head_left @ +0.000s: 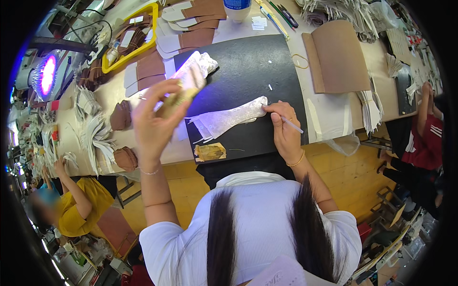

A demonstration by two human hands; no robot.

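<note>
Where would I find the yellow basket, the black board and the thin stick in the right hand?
Yellow basket (156, 26), head view: its right rim.
Black board (248, 76), head view: bare upper surface.
Thin stick (291, 124), head view: middle of its visible length.

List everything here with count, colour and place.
Table: one, beige, across the middle
Board: one, black, on the table
Layered pieces: several, whitish, on the board
Blurred thing: one, tan, in the left hand
Stick: one, translucent, in the right hand
Folded sheet: one, brown, right of the board
Basket: one, yellow, upper left
Cutouts: many, brown and white, beside the basket
Bottle: one, blue-labelled, top edge
Lamp: one, glowing purplish, far left
Co-workers: at least two, yellow and red clothes, far sides
Left hand: one, bare, board's left edge
Right hand: one, bare, board's right edge
</note>
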